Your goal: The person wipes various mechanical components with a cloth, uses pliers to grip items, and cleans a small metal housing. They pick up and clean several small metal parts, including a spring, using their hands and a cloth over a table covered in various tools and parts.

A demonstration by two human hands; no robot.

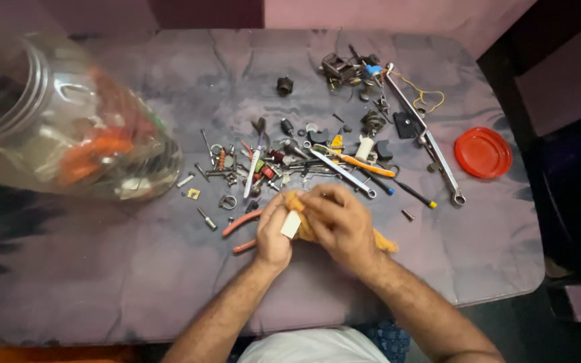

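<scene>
From the head camera, looking straight down, both hands meet over the near middle of the counter [89,282], which is draped in a mottled purplish cloth. The left hand [274,232] is closed around a small white block [291,224], holding it up off the surface, while the right hand [341,222] presses a yellow-orange rag [379,243] against it, fingers curled over the cloth; the rag's tail trails out under the right wrist. Just beside the left hand lie orange-handled pliers [240,222], untouched. Beyond the hands spreads a loose scatter of small metal parts, screws and tools, among them a long spanner [432,144] running toward the far right and a screwdriver with a yellow and black handle [415,195]. A red lid [483,152] sits apart at the right. A large clear plastic jar [68,121], blurred and close to the camera, lies on its side at the left with orange bits inside. I would judge the wiping barely begun: one piece is in hand, the heap beyond looks unsorted.
</scene>
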